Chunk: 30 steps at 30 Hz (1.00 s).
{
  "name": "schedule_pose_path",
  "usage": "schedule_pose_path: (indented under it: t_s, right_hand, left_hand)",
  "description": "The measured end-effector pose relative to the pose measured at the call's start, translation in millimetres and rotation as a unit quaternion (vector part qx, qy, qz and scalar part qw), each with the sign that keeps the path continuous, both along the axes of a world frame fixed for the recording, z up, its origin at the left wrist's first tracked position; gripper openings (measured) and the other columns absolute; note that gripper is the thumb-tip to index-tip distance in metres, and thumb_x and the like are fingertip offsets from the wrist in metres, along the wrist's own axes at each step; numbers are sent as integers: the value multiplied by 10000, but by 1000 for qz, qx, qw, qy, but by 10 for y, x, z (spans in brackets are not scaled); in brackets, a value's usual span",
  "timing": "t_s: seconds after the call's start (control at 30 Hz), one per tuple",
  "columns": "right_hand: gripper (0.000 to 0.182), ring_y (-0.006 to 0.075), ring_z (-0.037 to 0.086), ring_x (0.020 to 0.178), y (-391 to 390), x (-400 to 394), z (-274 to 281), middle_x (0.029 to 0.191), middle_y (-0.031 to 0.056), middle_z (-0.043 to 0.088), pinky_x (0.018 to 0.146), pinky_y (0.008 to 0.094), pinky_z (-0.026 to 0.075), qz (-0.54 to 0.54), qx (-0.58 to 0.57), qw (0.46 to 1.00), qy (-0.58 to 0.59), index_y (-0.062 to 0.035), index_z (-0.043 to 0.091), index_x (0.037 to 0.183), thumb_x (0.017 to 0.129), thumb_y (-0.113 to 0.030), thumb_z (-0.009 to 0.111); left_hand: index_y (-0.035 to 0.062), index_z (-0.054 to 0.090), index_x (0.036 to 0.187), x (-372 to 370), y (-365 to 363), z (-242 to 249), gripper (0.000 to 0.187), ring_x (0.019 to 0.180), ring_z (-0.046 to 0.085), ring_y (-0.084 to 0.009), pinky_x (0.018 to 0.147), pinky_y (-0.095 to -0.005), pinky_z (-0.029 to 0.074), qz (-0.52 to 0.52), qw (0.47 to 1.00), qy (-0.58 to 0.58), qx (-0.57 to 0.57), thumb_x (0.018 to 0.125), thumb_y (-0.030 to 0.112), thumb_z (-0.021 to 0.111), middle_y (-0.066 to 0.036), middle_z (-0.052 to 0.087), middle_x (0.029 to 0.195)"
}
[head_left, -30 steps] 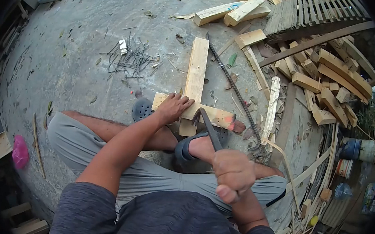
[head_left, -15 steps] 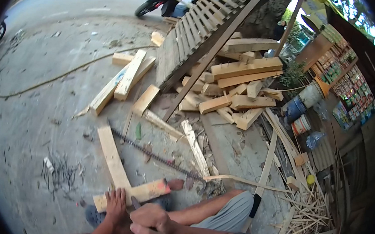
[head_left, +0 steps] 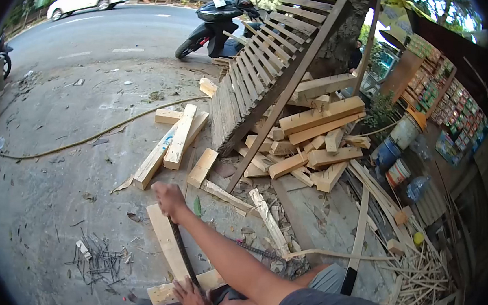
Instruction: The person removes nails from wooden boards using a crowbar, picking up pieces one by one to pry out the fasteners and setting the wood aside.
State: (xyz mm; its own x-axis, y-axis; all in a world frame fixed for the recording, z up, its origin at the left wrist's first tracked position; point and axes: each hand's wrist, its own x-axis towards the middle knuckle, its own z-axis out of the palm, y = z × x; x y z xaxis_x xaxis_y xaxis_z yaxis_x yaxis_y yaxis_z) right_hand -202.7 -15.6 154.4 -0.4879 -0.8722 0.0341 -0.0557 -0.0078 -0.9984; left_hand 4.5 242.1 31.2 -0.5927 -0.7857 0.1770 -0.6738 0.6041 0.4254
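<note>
My right hand [head_left: 169,199] is stretched forward, closed round the upper end of a long dark metal bar [head_left: 183,252]. The bar slants down towards me, its lower end beside my left hand [head_left: 191,299]. My left hand lies with fingers extended over a short pale wooden block [head_left: 163,295] near my feet. A longer pale board [head_left: 162,235] runs forward from that block, below the bar. My right forearm crosses over a ridged chain-like strip [head_left: 256,250] on the ground, hiding part of it.
Loose nails [head_left: 98,262] lie to the left. Ahead are timber pieces [head_left: 169,146], a leaning slatted pallet [head_left: 250,83] and a woodpile [head_left: 322,119]. Thin offcuts [head_left: 424,284] are heaped at the right, below some buckets [head_left: 386,155]. A motorbike [head_left: 217,25] stands by the road.
My right hand has swung forward and up from beside my left hand, with the bar's upper end in it. My left hand stays on the block. The view has tilted up, showing a white car.
</note>
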Motion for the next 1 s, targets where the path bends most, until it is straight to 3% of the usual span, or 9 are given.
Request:
schedule_pose_path:
  t_s: [0.1, 0.13, 0.4, 0.5, 0.6, 0.77, 0.83, 0.93, 1.0]
  right_hand:
    - [332, 76, 277, 375, -254, -547, -239, 538, -79, 330, 353, 281, 215, -117, 185, 957, -188, -215, 454, 681, 924, -358, 630]
    - [331, 80, 273, 371, -235, -727, -297, 538, -83, 318, 356, 283, 208, -96, 171, 953, -231, -221, 451, 688, 926, -361, 633]
    - [382, 97, 312, 391, 1517, -862, 1068, 541, -60, 318, 387, 288, 261, -225, -24, 949, -217, -193, 407, 703, 968, -350, 633]
    - [395, 94, 326, 409, 2403, -687, 1489, 554, -54, 341, 392, 285, 283, -259, -153, 937, -176, -181, 407, 695, 991, -323, 627]
    - [432, 92, 341, 431, 3065, -623, 1483, 549, -48, 339, 418, 275, 304, -294, -242, 913, -145, -167, 390, 638, 994, -287, 603]
    - [391, 111, 393, 473, 3671, -957, 606, 556, -23, 414, 477, 295, 327, -422, -260, 864, -93, -109, 454, 644, 984, -252, 583]
    - [384, 122, 425, 501, 3740, -1009, 162, 566, -8, 441, 497, 314, 339, -485, -183, 855, -9, -83, 489, 662, 988, -261, 584]
    - [367, 146, 438, 589, 3806, -1006, -202, 606, 69, 472, 554, 362, 371, -553, -108, 821, 90, -9, 518, 722, 998, -232, 613]
    - [360, 166, 433, 571, 3779, -1111, -76, 583, 106, 453, 543, 382, 374, -558, -110, 813, 124, -4, 479, 717, 983, -190, 636]
  left_hand:
    - [-84, 599, 1317, 129, -357, -349, 674, 1472, 338, -510, 1210, -631, 228, -118, 961, 190, 165, 862, 378, 782, -316, 439, 1540]
    - [-27, 696, 1093, 226, -399, -141, 325, 1257, 569, -488, 1089, -563, 417, -110, 968, 212, 72, 900, 231, 734, -298, 644, 1268]
    - [58, 650, 1245, 222, -268, -122, 343, 1227, 545, -467, 1012, -589, 414, -160, 970, 184, 14, 923, 175, 667, -245, 626, 1265]
    - [95, 613, 1302, -40, -448, -377, 361, 1224, 546, -425, 992, -616, 403, -201, 937, 174, 226, 962, 205, 660, -226, 598, 1306]
    - [61, 678, 929, -20, -1008, -117, 93, 801, 659, -446, 691, -546, 507, -197, 967, 155, 36, 896, 128, 624, -206, 657, 843]
    - [2, 706, 1015, 953, -2356, -699, 319, 939, 670, -427, 800, -516, 530, 123, 962, -181, 166, 917, 305, 696, -255, 681, 997]
    - [-39, 700, 1068, 964, -2202, -696, 454, 1000, 663, -439, 861, -512, 529, 219, 955, -197, -22, 879, 369, 768, -271, 687, 1057]
    - [-14, 587, 1324, 447, -1680, -576, 794, 1161, 612, -424, 1023, -502, 473, -100, 992, -56, 55, 753, 448, 887, -254, 635, 1258]
    - [-12, 385, 1511, 20, -810, 63, 1186, 1316, 511, -456, 1091, -548, 426, -303, 915, -265, -40, 642, 608, 902, -254, 546, 1423]
